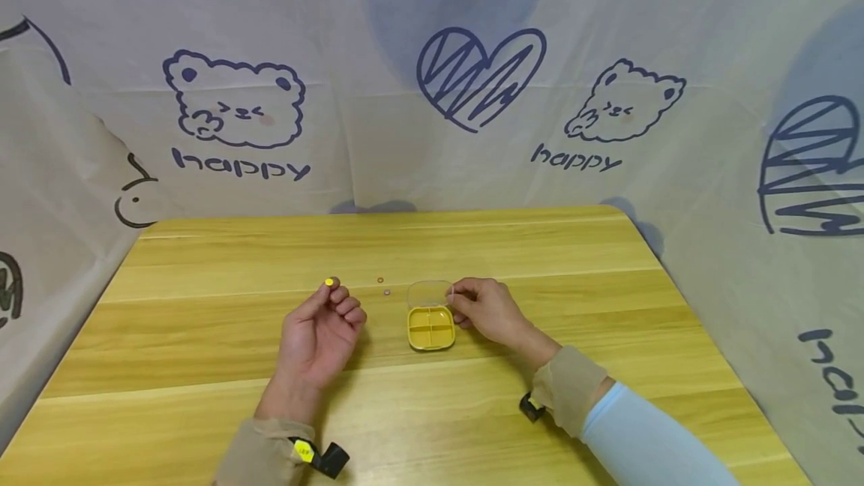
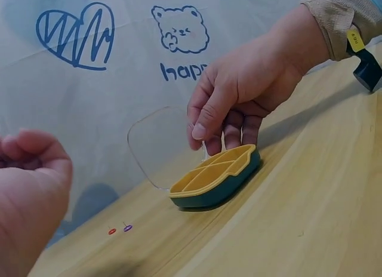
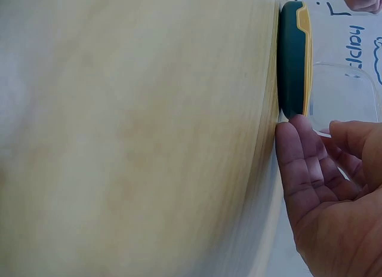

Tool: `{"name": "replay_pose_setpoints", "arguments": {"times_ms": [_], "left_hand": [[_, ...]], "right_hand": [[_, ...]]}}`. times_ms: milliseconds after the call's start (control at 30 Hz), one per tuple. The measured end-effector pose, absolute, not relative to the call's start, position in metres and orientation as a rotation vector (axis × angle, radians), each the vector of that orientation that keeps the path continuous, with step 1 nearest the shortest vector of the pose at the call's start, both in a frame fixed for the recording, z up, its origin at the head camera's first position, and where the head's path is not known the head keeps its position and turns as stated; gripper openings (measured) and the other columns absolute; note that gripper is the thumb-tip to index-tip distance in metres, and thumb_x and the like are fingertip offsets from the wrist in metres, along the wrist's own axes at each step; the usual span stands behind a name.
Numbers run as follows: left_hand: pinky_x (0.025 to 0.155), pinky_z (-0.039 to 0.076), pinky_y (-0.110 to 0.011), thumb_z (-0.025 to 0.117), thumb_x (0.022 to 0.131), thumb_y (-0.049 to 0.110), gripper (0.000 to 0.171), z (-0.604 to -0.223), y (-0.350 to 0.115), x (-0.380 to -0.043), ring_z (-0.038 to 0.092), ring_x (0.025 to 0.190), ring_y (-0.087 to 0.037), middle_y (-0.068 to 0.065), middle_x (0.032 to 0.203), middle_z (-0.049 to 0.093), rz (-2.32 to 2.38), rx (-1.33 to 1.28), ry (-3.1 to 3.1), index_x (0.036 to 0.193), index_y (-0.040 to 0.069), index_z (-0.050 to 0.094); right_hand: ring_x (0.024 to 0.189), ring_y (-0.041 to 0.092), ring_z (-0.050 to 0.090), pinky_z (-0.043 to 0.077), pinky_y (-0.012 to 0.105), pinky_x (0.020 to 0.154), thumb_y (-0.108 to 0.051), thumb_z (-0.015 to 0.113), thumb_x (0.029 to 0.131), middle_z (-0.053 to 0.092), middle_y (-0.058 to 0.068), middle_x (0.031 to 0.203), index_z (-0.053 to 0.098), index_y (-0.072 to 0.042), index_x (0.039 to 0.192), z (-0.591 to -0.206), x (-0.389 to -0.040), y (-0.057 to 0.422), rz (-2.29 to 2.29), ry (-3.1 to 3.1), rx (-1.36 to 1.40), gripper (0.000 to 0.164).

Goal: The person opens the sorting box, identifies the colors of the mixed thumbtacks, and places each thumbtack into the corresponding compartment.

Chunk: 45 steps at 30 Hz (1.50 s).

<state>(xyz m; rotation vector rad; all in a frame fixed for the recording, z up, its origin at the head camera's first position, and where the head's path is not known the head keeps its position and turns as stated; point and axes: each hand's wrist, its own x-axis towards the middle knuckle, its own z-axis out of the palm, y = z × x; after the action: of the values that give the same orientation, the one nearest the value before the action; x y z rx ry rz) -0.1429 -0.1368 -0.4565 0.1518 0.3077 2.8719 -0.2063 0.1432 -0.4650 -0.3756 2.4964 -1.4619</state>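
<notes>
A small pill box (image 1: 431, 327) with a yellow four-part inside and a dark green base sits on the table. Its clear lid (image 1: 428, 292) stands raised at the back. My right hand (image 1: 489, 310) pinches the lid's right edge between thumb and forefinger, its other fingertips close to the box's side. Left of the box, my left hand (image 1: 324, 336) is held palm up, pinching what looks like a yellow thumbtack (image 1: 329, 282) between thumb and forefinger. Between hand and box lie a red thumbtack (image 2: 112, 231) and a purple thumbtack (image 2: 128, 228), points up.
The wooden table (image 1: 540, 426) ends at a back edge against a pale cloth (image 1: 378, 133) printed with bears and hearts. More cloth hangs along both sides. Each wrist wears a band with a small black camera (image 1: 333, 460).
</notes>
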Motion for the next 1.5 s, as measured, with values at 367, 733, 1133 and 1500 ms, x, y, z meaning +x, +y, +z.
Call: {"name": "replay_pose_setpoints", "arguments": {"times_ms": [367, 733, 1133, 1500], "left_hand": [[0.069, 0.037, -0.030, 0.029, 0.107, 0.019, 0.028, -0.454, -0.139, -0.146, 0.043, 0.073, -0.020, -0.008, 0.084, 0.053, 2.958, 0.362, 0.020, 0.100, 0.004, 0.051], [0.057, 0.026, -0.025, 0.032, 0.107, 0.017, 0.026, -0.454, -0.139, -0.151, 0.030, 0.066, -0.015, -0.003, 0.076, 0.044, 2.919, 0.330, 0.272, 0.098, 0.004, 0.052], [0.046, 0.026, -0.024, 0.059, 0.097, 0.029, 0.024, -0.447, -0.117, -0.154, 0.029, 0.049, -0.010, 0.003, 0.063, 0.039, 2.340, 0.145, 2.129, 0.101, 0.006, 0.062], [0.053, 0.039, -0.030, 0.063, 0.094, 0.023, 0.005, -0.456, -0.092, -0.160, 0.043, 0.057, -0.012, 0.006, 0.072, 0.052, 1.142, 0.597, 3.112, 0.096, 0.020, 0.067]], "right_hand": [[0.077, 0.038, 0.066, 0.058, 0.051, 0.069, -0.010, 0.057, 0.097, 0.068, 0.024, 0.093, 0.067, 0.001, 0.105, -0.446, -0.194, 0.136, -1.473, 2.491, -0.355, 0.018], [0.076, 0.036, 0.065, 0.058, 0.050, 0.067, -0.012, 0.057, 0.097, 0.068, 0.022, 0.091, 0.068, 0.000, 0.106, -0.454, -0.199, 0.138, -1.467, 2.507, -0.370, 0.019], [0.072, 0.025, 0.066, 0.059, 0.038, 0.063, -0.020, 0.061, 0.096, 0.069, 0.013, 0.087, 0.069, -0.003, 0.105, -0.468, -0.208, 0.144, -1.484, 2.481, -0.375, 0.020], [0.077, 0.039, 0.066, 0.058, 0.049, 0.069, -0.011, 0.057, 0.097, 0.068, 0.026, 0.091, 0.066, 0.004, 0.106, -0.453, -0.199, 0.138, -1.457, 2.486, -0.368, 0.020]]}}
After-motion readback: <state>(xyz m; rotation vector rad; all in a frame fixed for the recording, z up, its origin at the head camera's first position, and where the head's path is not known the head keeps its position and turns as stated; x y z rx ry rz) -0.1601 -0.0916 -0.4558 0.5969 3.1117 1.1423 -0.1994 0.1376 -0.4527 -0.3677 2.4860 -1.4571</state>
